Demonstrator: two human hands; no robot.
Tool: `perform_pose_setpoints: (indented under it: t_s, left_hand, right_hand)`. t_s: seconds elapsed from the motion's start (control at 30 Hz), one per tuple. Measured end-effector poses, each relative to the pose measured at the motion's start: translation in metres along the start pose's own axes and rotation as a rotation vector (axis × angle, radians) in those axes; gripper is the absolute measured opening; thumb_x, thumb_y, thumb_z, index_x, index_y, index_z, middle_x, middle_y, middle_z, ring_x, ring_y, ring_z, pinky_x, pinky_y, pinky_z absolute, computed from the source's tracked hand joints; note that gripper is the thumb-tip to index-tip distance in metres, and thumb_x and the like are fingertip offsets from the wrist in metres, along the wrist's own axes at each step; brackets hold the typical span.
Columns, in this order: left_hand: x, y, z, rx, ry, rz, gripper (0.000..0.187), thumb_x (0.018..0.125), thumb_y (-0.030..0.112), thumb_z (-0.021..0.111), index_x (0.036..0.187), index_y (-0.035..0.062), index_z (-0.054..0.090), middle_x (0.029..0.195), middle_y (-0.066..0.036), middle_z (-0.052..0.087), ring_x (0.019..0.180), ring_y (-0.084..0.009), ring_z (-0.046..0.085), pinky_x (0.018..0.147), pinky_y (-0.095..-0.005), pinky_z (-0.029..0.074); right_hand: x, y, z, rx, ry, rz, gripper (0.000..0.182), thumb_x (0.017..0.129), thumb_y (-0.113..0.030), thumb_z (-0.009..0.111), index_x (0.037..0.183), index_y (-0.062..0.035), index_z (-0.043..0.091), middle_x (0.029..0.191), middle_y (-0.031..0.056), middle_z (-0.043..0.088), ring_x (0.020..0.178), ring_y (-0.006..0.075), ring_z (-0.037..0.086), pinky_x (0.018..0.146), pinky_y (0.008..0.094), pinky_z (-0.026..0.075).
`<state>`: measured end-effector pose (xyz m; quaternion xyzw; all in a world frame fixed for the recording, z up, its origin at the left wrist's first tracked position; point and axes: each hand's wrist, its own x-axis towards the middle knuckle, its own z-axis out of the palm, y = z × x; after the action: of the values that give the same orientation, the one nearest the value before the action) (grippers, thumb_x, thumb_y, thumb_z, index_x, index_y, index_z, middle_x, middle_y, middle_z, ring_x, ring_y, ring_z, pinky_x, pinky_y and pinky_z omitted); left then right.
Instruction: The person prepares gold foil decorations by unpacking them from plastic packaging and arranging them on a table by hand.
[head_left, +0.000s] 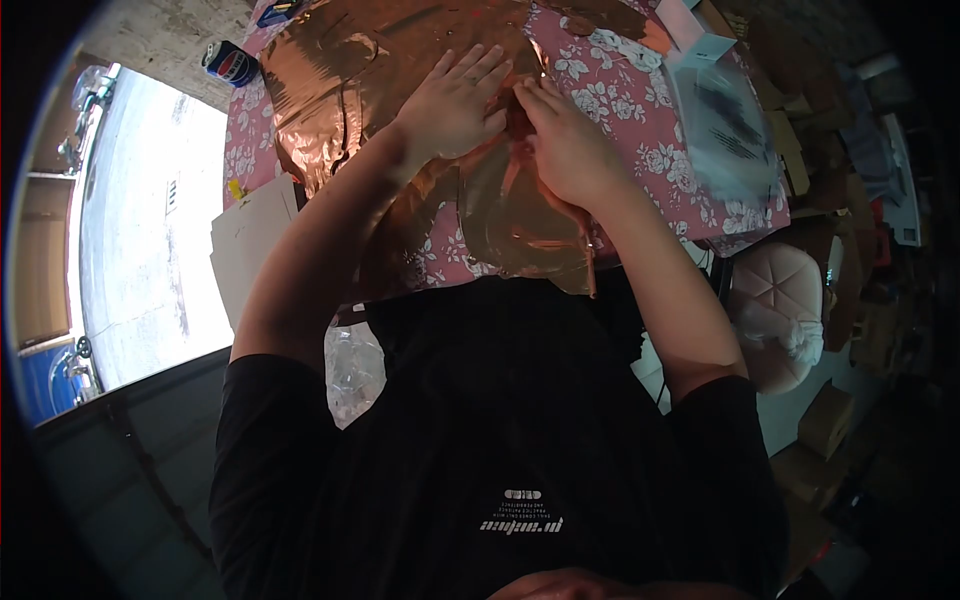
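Observation:
A large, shiny copper-coloured foil sheet (400, 60), creased in places, covers much of the table in front of me. My left hand (455, 108) lies flat on it, fingers stretched out and the thumb apart. Close to its right, my right hand (570, 140) has its fingers bent together at the foil's edge, seemingly gripping it; its thumb is hidden. Below both hands, a loose foil part (520, 225) hangs toward my body, with a narrow rolled strip at its lower right.
Underneath is a pink floral tablecloth (655, 160). A blue can (230, 65) stands at the left edge, above some pale card (245, 245). Clear plastic (725, 130) lies on the right, near a cushioned stool (775, 310) and cardboard boxes (825, 420).

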<state>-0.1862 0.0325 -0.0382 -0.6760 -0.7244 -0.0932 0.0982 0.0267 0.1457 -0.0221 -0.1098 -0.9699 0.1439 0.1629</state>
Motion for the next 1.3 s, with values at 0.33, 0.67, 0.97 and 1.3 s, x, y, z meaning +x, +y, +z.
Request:
perform_pose_setpoints:
  t_s: [0.33,0.67,0.97,1.3]
  left_hand:
    - [0.001,0.000,-0.002,0.023,-0.012,-0.008,0.077,0.107,0.049,0.055,0.169,0.0058,0.041,0.179,-0.016,0.035,0.167,-0.0345,0.030,0.137,-0.0545,0.022]
    - [0.000,-0.002,0.001,0.004,-0.012,0.009,0.080,0.105,0.043,0.059,0.172,0.0069,0.036,0.179,-0.018,0.033,0.167,-0.0376,0.030,0.136,-0.0560,0.022]
    - [0.001,-0.003,0.005,0.034,-0.004,0.010,0.075,0.112,0.050,0.047,0.171,0.0057,0.037,0.180,-0.016,0.033,0.167,-0.0350,0.029,0.137,-0.0552,0.021]
    - [0.010,-0.022,-0.003,-0.169,-0.127,-0.006,0.071,0.110,0.038,0.051,0.172,0.0064,0.036,0.181,-0.020,0.028,0.170,-0.0388,0.020,0.137,-0.0569,0.016]
  right_hand:
    - [0.008,-0.004,-0.010,0.237,0.119,0.059,0.059,0.095,-0.009,0.081,0.147,0.0011,0.055,0.165,0.0218,0.050,0.152,0.0422,0.050,0.120,0.0478,0.050]
    - [-0.011,-0.004,-0.006,0.037,-0.014,0.009,0.060,0.108,-0.020,0.065,0.160,0.0057,0.047,0.171,0.0249,0.042,0.163,0.0426,0.034,0.134,0.0546,0.029]
    - [-0.015,-0.008,0.003,-0.170,-0.084,0.045,0.068,0.112,-0.036,0.060,0.164,0.0049,0.043,0.175,0.0218,0.038,0.165,0.0375,0.032,0.136,0.0530,0.024]
    - [-0.018,-0.009,0.003,-0.156,-0.055,0.033,0.070,0.111,-0.038,0.060,0.165,0.0032,0.042,0.176,0.0218,0.038,0.165,0.0371,0.033,0.136,0.0527,0.024]
